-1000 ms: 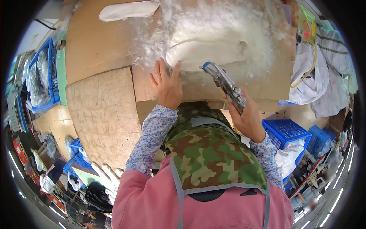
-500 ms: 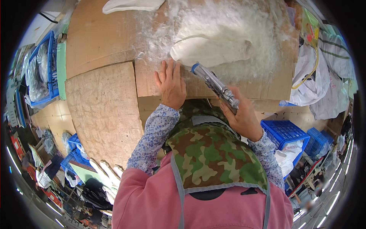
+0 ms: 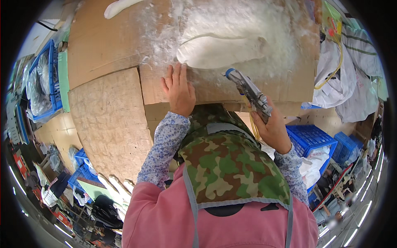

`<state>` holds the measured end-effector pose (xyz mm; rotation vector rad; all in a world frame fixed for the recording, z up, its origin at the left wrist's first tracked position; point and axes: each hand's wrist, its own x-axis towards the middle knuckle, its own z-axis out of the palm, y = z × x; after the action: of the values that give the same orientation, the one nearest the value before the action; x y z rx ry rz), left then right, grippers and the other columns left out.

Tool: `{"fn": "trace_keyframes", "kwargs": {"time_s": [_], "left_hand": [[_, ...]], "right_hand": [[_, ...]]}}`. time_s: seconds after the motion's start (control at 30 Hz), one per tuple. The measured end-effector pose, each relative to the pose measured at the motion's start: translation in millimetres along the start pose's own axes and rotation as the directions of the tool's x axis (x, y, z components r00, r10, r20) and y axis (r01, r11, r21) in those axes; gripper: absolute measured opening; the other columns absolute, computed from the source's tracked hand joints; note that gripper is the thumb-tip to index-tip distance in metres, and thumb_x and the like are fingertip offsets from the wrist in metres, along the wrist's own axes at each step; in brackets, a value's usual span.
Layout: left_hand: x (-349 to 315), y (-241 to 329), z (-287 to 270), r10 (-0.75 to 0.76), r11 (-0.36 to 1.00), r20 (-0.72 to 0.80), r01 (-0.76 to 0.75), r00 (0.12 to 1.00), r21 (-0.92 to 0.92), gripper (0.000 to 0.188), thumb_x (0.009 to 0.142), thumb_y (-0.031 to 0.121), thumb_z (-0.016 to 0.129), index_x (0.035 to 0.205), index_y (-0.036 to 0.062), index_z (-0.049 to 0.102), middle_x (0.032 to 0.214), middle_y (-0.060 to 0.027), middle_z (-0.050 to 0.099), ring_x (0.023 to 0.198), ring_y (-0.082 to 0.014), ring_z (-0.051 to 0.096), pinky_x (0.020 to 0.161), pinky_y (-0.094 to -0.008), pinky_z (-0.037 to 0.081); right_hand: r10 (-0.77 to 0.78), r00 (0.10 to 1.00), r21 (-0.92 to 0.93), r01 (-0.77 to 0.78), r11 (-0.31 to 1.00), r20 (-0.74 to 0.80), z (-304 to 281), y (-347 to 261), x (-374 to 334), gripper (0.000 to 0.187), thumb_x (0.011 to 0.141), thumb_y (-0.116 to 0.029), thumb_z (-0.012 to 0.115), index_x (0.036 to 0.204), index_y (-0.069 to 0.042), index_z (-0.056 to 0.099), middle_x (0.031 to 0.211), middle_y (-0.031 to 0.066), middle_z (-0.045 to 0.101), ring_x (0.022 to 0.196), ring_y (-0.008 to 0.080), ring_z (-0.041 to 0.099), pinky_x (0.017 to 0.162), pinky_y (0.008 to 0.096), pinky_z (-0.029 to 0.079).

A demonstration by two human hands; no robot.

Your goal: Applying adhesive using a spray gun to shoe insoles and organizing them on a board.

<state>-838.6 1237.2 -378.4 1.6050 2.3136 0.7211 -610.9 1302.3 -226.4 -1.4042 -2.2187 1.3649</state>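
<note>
A white insole-shaped piece (image 3: 223, 51) lies flat on the cardboard, amid a patch of white fibrous residue. My left hand (image 3: 180, 91) rests on the cardboard just in front of its left end, fingers stretched out and holding nothing; the fingertips are at or very near its edge. In my right hand (image 3: 273, 130) is a silver spray gun (image 3: 251, 93) with a blue ring at its nozzle, tilted up and left toward the piece but apart from it. A yellow hose (image 3: 253, 126) hangs beneath the gun. My fingers partly hide its handle.
Another white piece (image 3: 120, 7) lies at the far left of the cardboard (image 3: 103, 45). A worn board (image 3: 109, 111) adjoins it at near left. Blue crates (image 3: 310, 140) stand low on the right, and a blue basket with clear bags (image 3: 53, 78) at left. White sacks (image 3: 337, 78) hang at right.
The spray gun in my right hand has shifted right, away from my left hand, and more of the hose shows. The whole view has slid slightly; my left hand stays by the piece.
</note>
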Motion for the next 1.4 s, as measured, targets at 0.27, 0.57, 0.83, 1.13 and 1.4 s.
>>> {"fn": "trace_keyframes", "kwargs": {"time_s": [0.27,0.57,0.83,1.13,1.4], "left_hand": [[0.0,-4.2,3.1,-0.003,0.999,-0.019,0.002,1.000,-0.045,0.053,0.084,0.006,0.050,0.136,0.0096,0.041,0.141,-0.0111,0.039,0.134,-0.0324,0.029,0.109,-0.0534,0.015],[9.3,-9.0,3.4,-0.013,0.988,-0.096,-0.002,0.995,-0.157,0.046,0.082,0.002,0.052,0.127,0.0091,0.050,0.136,-0.0150,0.043,0.127,-0.0323,0.037,0.106,-0.0463,0.022],[30.0,-14.2,6.3,-0.087,0.943,-0.165,0.028,0.982,-0.333,0.034,0.080,0.000,0.054,0.113,0.0055,0.056,0.120,-0.0137,0.054,0.109,-0.0315,0.050,0.094,-0.0427,0.036],[54.8,-12.6,6.4,-0.349,0.767,-0.050,0.255,0.936,-0.589,0.039,0.081,0.000,0.054,0.119,-0.0001,0.044,0.099,-0.0130,0.054,0.085,-0.0197,0.054,0.077,-0.0334,0.046],[67.0,-26.0,6.7,-0.391,0.776,0.050,0.359,0.919,-0.519,0.043,0.080,0.003,0.058,0.121,-0.0001,0.046,0.094,-0.0118,0.057,0.081,-0.0199,0.056,0.074,-0.0330,0.047]], "right_hand": [[0.000,1.000,0.019,0.000,1.000,0.011,-2.5,-9.1,0.9,0.036,0.083,0.000,0.057,0.118,-0.002,0.047,0.097,0.0203,0.060,0.091,0.0371,0.059,0.077,0.0382,0.046],[0.023,1.000,0.076,-0.023,0.997,0.011,-2.9,-4.9,-3.5,0.036,0.084,-0.001,0.056,0.118,-0.003,0.047,0.095,0.0205,0.060,0.086,0.0385,0.059,0.074,0.0387,0.046],[0.045,0.987,0.012,-0.044,0.999,-0.156,-16.3,17.0,-20.1,0.034,0.085,-0.002,0.056,0.118,-0.002,0.048,0.089,0.0198,0.062,0.082,0.0364,0.061,0.072,0.0367,0.047],[0.149,0.964,0.104,-0.129,0.986,-0.219,-28.4,31.6,-31.0,0.030,0.085,-0.002,0.057,0.114,0.001,0.050,0.091,0.0164,0.063,0.081,0.0279,0.062,0.072,0.0329,0.048],[0.080,0.975,0.090,-0.062,0.994,-0.207,-27.5,23.7,-15.1,0.031,0.085,-0.003,0.057,0.115,-0.001,0.048,0.088,0.0198,0.061,0.079,0.0358,0.060,0.070,0.0358,0.047]]}}
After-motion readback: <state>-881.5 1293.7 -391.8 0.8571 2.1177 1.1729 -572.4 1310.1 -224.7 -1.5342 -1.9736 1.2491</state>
